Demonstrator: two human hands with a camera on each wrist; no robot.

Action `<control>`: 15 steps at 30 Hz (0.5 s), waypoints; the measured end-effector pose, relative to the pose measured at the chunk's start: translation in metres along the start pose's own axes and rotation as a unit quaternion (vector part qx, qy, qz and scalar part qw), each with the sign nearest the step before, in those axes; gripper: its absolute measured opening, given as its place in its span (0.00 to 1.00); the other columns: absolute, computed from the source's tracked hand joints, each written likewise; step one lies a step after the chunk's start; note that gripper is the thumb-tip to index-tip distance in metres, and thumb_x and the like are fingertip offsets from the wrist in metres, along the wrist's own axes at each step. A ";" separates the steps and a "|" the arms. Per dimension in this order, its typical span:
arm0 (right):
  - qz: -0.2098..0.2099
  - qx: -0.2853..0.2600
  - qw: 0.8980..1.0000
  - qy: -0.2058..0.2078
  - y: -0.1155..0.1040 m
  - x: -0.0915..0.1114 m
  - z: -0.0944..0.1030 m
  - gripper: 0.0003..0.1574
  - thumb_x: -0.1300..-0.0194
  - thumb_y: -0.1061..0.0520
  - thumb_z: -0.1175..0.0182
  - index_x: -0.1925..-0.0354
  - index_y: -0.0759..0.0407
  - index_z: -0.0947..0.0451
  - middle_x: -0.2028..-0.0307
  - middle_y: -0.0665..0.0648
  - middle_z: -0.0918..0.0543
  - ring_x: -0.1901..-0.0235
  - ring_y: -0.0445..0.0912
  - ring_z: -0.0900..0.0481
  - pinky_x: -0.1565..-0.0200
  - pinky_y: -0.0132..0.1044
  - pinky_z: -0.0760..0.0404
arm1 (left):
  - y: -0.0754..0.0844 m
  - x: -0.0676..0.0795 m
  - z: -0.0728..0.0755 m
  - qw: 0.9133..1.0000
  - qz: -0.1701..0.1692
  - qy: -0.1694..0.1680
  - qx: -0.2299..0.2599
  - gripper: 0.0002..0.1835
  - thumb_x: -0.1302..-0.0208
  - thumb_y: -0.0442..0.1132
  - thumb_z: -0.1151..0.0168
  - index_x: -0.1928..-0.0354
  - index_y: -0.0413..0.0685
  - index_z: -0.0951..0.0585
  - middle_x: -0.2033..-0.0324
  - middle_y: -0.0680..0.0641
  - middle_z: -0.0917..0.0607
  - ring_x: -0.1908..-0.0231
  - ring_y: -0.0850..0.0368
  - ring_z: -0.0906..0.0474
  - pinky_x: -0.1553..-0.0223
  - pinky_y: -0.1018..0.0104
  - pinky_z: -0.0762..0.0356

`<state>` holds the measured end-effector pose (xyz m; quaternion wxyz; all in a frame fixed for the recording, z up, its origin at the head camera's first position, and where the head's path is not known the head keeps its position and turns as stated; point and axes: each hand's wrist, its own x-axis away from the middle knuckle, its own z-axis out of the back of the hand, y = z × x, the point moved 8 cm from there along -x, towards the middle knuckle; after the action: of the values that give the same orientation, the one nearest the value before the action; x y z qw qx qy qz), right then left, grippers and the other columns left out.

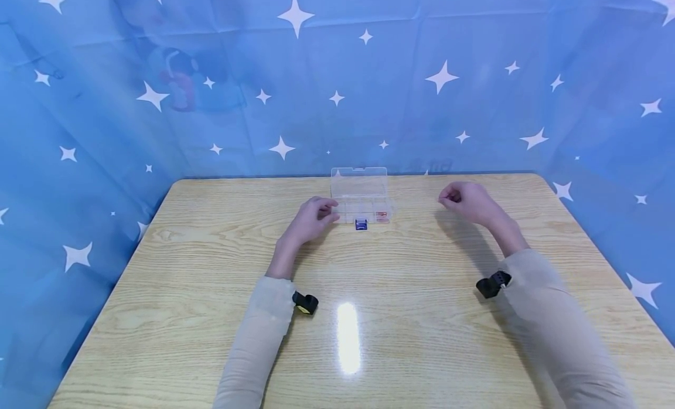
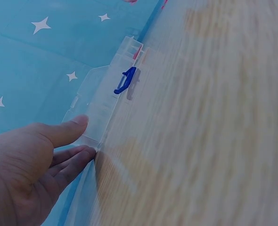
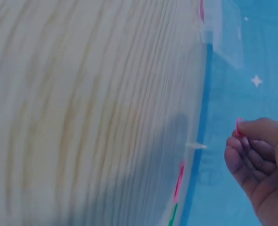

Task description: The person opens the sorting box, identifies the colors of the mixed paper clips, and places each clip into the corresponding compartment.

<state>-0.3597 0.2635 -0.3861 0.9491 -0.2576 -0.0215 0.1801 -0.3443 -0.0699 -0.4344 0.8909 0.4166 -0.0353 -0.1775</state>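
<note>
A clear plastic compartment box [image 1: 348,208] with its lid [image 1: 360,182] raised stands near the table's back edge. My left hand [image 1: 311,217] is at its left end, thumb and fingers parted, fingertips right at the box's edge. A blue clip-like piece [image 2: 125,81] stands at the box's front side. Small red pieces [image 1: 381,216] lie in the front right compartment. Right of the box, my right hand [image 1: 466,201] is raised over the table. Between thumb and forefinger it pinches a small, thin red piece [image 3: 238,125], mostly hidden by the fingers; I cannot tell its kind.
In the right wrist view, a thin red item [image 3: 179,181] and a green item [image 3: 173,215] lie near the table's back edge. Behind the wooden table [image 1: 253,315] hangs a blue star-patterned curtain [image 1: 337,75]. Black wrist cameras [image 1: 493,284] sit on both sleeves.
</note>
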 end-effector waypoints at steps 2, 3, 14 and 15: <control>0.004 -0.001 1.000 0.000 -0.005 -0.002 -0.002 0.11 0.27 0.60 0.41 0.56 0.68 0.19 0.63 0.62 0.16 0.62 0.53 0.19 0.60 0.42 0.19 | 0.000 0.000 0.000 1.000 -0.002 0.000 -0.001 0.20 0.27 0.40 0.38 0.38 0.39 0.22 0.44 0.39 0.22 0.45 0.46 0.22 0.40 0.57 0.23; 0.007 -0.002 1.000 0.000 -0.007 -0.004 -0.002 0.10 0.27 0.61 0.41 0.56 0.69 0.19 0.63 0.62 0.15 0.62 0.53 0.19 0.60 0.42 0.19 | 0.001 0.000 0.000 1.000 -0.004 0.000 0.000 0.20 0.27 0.40 0.38 0.38 0.39 0.22 0.44 0.39 0.22 0.45 0.46 0.22 0.39 0.57 0.23; 0.024 -0.015 1.000 -0.006 -0.029 -0.018 -0.012 0.09 0.28 0.63 0.42 0.55 0.70 0.19 0.61 0.64 0.15 0.62 0.53 0.18 0.60 0.44 0.19 | 0.000 0.000 0.000 1.000 -0.006 -0.001 -0.001 0.20 0.27 0.40 0.38 0.37 0.39 0.22 0.44 0.39 0.22 0.45 0.46 0.22 0.40 0.58 0.23; 0.027 -0.015 1.000 -0.005 -0.030 -0.020 -0.012 0.10 0.28 0.63 0.41 0.55 0.70 0.19 0.61 0.64 0.15 0.62 0.53 0.18 0.60 0.44 0.19 | 0.000 0.000 0.000 1.000 -0.007 -0.001 -0.001 0.20 0.27 0.40 0.38 0.37 0.39 0.22 0.44 0.39 0.22 0.45 0.46 0.22 0.40 0.58 0.23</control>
<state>-0.3663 0.2263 -0.3807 0.9397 -0.2717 -0.0218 0.2064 -0.3442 -0.0697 -0.4347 0.8900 0.4160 -0.0334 -0.1838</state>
